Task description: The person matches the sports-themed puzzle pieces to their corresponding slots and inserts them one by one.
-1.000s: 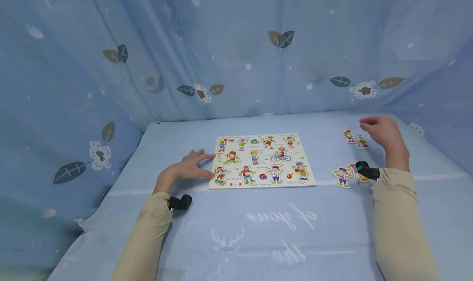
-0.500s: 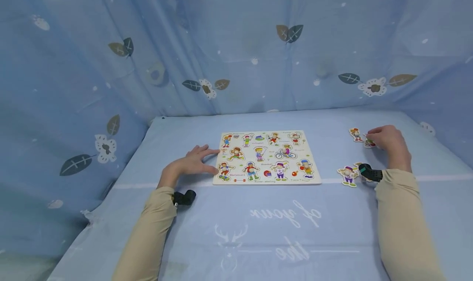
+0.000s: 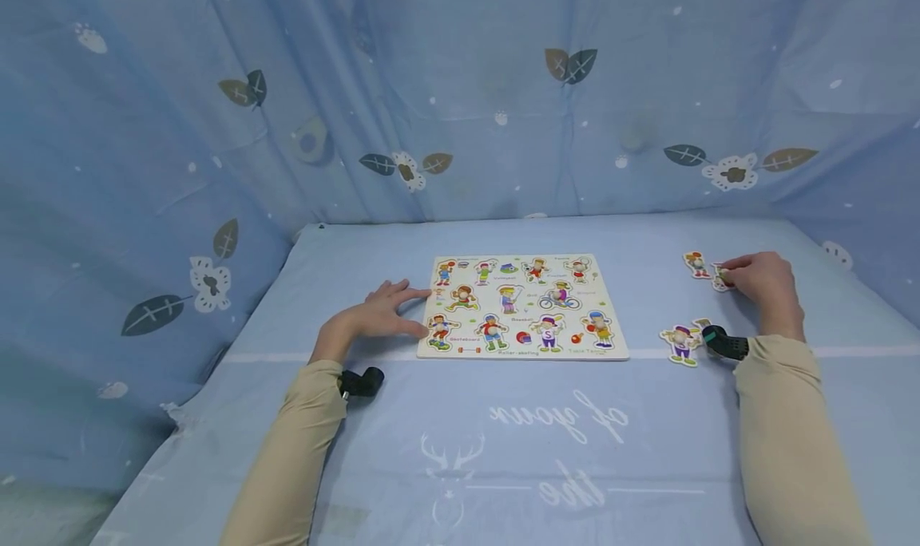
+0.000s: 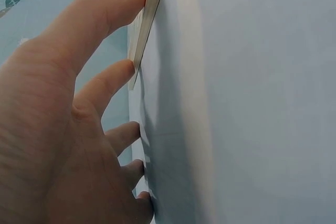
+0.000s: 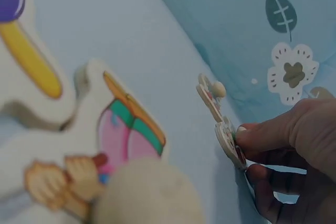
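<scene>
My left hand (image 3: 374, 313) spreads thumb and forefinger against the left edge of a wooden picture puzzle board (image 3: 600, 300); the left wrist view shows both fingertips touching the board's edge (image 4: 149, 17). Right of the board, my right hand (image 3: 765, 284) pinches a knobbed puzzle piece (image 5: 226, 141) between thumb and fingers. That piece stays low at the cloth, its picture mostly covered by the fingers. Touching or nearly touching it is another knobbed piece (image 3: 696, 264) showing a small figure with an orange ball.
Nearer me on the right lies a purple-capped figure piece (image 3: 680, 345), with another piece (image 3: 702, 323) partly behind the black wrist camera (image 3: 724, 342). A blue cloth (image 3: 402, 450) covers the table. Blue curtain (image 3: 474, 91) hangs at the back and sides.
My right hand has come down toward me from above the far pieces and taken hold of one. The left hand stays at the board's edge; the head view has shifted slightly.
</scene>
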A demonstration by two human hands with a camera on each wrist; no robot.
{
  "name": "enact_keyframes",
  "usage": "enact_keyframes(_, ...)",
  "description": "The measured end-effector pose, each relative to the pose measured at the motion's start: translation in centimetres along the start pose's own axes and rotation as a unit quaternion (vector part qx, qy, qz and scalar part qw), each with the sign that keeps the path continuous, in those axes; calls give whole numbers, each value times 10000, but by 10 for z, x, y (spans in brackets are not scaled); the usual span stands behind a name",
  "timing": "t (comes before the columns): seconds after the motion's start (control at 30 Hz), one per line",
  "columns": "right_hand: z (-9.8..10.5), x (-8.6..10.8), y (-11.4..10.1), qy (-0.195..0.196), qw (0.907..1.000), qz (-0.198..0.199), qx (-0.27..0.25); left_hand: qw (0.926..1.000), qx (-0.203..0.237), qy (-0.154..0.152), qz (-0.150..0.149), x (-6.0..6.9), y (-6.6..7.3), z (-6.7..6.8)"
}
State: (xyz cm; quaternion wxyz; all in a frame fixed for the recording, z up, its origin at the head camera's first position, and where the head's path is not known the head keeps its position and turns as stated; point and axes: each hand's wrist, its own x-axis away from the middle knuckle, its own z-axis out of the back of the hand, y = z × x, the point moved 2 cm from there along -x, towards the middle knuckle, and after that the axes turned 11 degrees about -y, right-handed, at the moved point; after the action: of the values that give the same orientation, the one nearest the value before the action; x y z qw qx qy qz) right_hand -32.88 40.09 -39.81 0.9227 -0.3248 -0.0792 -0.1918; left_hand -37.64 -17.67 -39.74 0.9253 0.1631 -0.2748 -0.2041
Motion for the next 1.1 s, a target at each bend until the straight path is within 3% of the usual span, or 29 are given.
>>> enact_keyframes(0.27,-2,1,-1,118,9999,21,61,10000,-43,0,27,-2,-2,0)
enact_keyframes(0.87,-2,2,1,-166,9998,-13,96,9999,-118,20,52,-2,1,-2)
enact_keyframes(1.1,1,3,-4,-310,9989,220,286,9999,-92,-7,61,-3,-1,-1)
